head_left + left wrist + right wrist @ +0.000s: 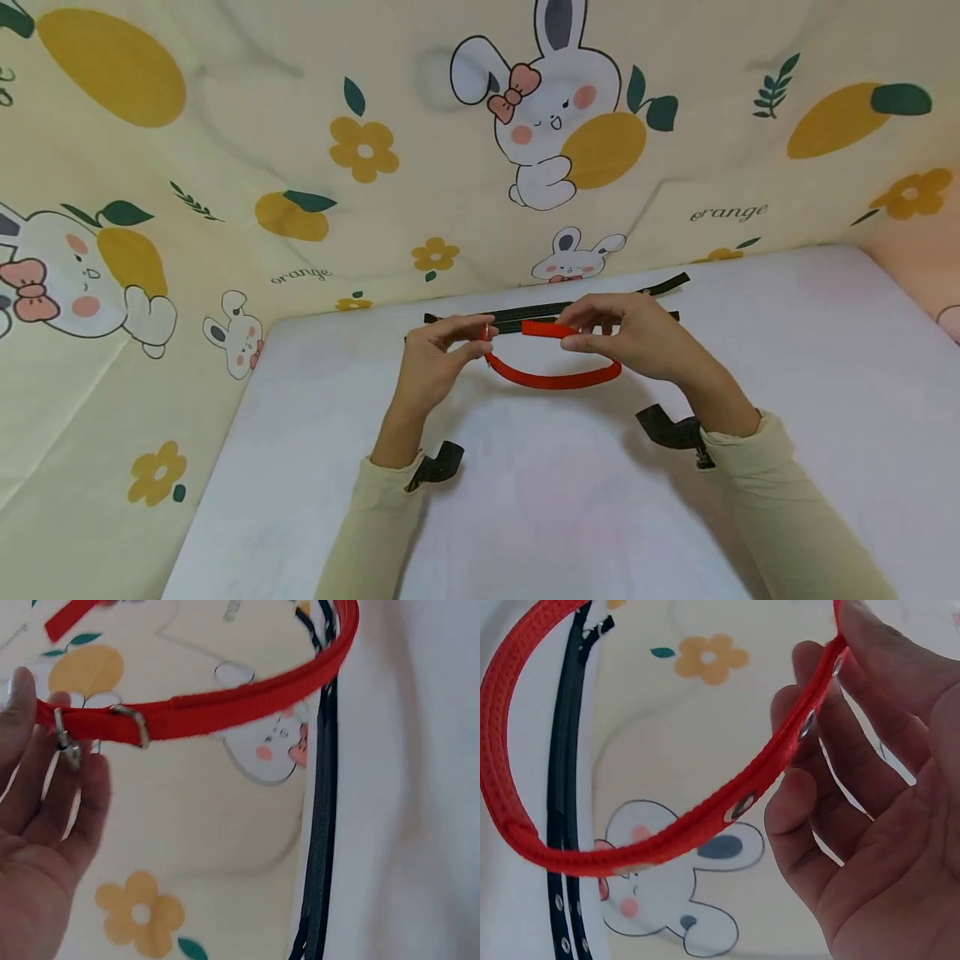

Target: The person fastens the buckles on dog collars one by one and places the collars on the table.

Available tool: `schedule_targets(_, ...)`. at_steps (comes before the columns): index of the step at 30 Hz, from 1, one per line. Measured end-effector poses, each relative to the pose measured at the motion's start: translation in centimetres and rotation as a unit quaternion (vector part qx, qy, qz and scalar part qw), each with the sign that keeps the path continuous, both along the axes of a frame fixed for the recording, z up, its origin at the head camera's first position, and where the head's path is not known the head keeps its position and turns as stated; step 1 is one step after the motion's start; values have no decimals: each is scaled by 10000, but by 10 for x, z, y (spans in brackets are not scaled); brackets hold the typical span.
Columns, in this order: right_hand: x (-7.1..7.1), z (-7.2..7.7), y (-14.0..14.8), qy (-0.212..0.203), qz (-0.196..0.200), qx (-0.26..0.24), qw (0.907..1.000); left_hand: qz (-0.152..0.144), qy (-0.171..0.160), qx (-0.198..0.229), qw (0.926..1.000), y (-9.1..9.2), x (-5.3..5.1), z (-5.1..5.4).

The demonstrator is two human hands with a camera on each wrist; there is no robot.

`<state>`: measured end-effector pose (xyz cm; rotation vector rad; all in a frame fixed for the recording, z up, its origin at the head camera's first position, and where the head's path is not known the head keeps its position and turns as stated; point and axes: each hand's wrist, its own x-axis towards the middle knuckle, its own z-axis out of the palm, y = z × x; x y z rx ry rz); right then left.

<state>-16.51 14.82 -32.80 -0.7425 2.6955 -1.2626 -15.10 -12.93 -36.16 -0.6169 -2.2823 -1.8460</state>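
A red collar (pixel 555 382) with a metal buckle and eyelets hangs in an open loop above the white table, between both hands. My left hand (pixel 435 358) pinches its buckle end between thumb and fingers. In the left wrist view, the metal buckle (pixel 131 724) sits just beyond the fingertips, and a small metal ring hangs beside them. My right hand (pixel 641 337) pinches the strap near the other end, whose tip points toward the left hand. Several metal eyelets (pixel 741 807) run along that strap in the right wrist view. The two ends are apart.
Black straps (pixel 525 315) with eyelets lie along the back of the white table (pixel 540 517), behind the hands. A patterned cloth (pixel 420 192) with rabbits and oranges hangs behind the table. Dark wrist mounts (pixel 442 463) stick out from both sleeves.
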Motion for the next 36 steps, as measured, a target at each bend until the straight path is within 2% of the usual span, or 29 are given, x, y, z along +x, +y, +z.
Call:
schedule_targets(5,6,-7,-10,71,158,227,9996,-64,-130,-140,9998,12,8,-6)
schedule_targets(10,10,-7,-17,39,332,260,9991,-99,-234,-432,9987,13,11,-8)
schedule_targets(16,8,-4,-20,115,228,389,9989,-282,294,-530,9978,11,7,-4)
schedule_targets(19,8,-3,-21,146,136,416,9989,-293,369,-651,9968,12,5,-3)
schedule_targets(28,8,-5,-23,301,-25,336,9990,-44,140,-785,9968,15,5,-2)
schedule_targets(36,10,-10,-27,293,-50,281,9992,375,-530,-259,9976,22,7,-3)
